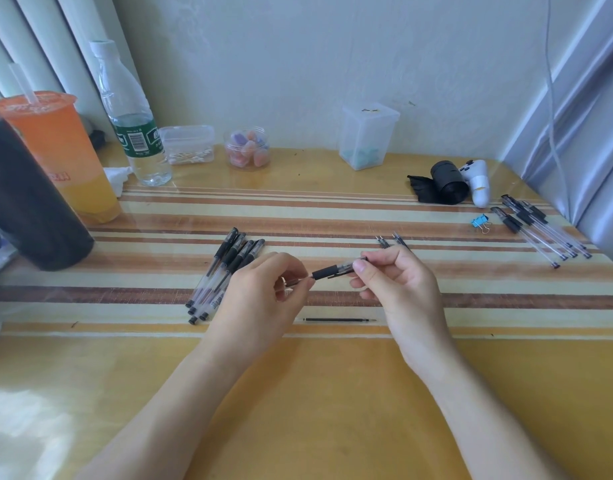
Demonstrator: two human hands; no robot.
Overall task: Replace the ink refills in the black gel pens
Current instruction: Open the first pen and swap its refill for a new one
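Above the table's middle I hold a black gel pen (332, 270) between both hands. My right hand (398, 285) pinches its clear barrel; my left hand (263, 292) pinches the tip end just past the black grip. A loose black refill (339, 320) lies on the table just below my hands. Several gel pens (222, 275) lie in a pile to the left, partly hidden by my left hand. Another group of pens (540, 226) lies at the far right. A few refill tips (391, 240) stick out behind my right hand.
On the striped wooden table (332, 393), an orange drink cup (62, 154), a dark bottle (28, 202) and a water bottle (132, 126) stand at the left. Small clear containers (246, 148) line the back wall. A black roll (447, 183), a white controller (478, 181) and a blue binder clip (480, 221) sit at the right.
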